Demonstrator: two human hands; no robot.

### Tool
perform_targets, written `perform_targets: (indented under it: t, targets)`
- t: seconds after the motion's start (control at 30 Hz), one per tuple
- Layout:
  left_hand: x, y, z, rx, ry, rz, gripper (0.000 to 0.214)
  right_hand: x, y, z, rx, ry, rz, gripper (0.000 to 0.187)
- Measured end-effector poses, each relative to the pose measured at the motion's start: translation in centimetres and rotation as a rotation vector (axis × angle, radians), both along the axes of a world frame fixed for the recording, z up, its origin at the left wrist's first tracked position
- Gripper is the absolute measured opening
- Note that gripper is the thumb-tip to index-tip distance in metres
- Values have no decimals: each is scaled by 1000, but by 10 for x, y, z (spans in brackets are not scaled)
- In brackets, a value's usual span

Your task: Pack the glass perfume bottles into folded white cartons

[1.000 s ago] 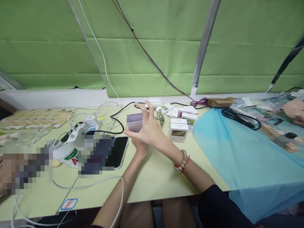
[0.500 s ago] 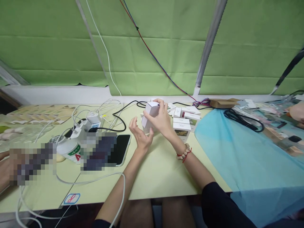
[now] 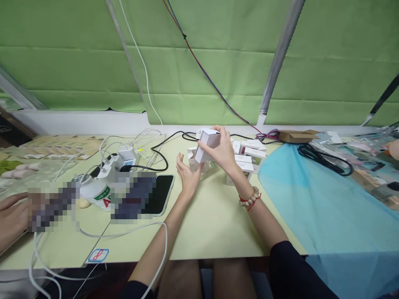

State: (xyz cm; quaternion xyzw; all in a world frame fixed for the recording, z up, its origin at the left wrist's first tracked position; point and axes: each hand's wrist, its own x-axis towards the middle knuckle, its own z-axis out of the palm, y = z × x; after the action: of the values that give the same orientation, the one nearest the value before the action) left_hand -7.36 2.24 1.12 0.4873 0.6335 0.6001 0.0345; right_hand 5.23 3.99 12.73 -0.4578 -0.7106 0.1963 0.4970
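In my right hand (image 3: 222,151) is a small white box (image 3: 205,145), held tilted above the table, with the thumb on its near side and the fingers over its top. Below and to the left of it stands another small carton (image 3: 192,157), partly hidden by the held box and my fingers. Beside that carton is my left hand (image 3: 189,176), fingers apart and palm turned inward; whether it touches the carton I cannot tell. Several white printed boxes (image 3: 244,162) stand to the right, behind my right wrist.
A phone (image 3: 158,195), a white bottle (image 3: 95,192) and a power strip (image 3: 112,168) with cables lie to the left. A blue sheet (image 3: 311,199) covers the right side, near a coiled black cable (image 3: 324,160). Another person's hand (image 3: 14,220) is at far left.
My right hand has moved slightly right with the white box, away from my left hand. The carton behind it now shows more. The view has shifted a little.
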Motion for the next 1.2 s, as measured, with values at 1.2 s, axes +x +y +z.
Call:
perform_targets:
  t: [1.2]
  targets:
    - [9,-11,-2,80,31,-243,50,-2,11,-13,68,92,16,44]
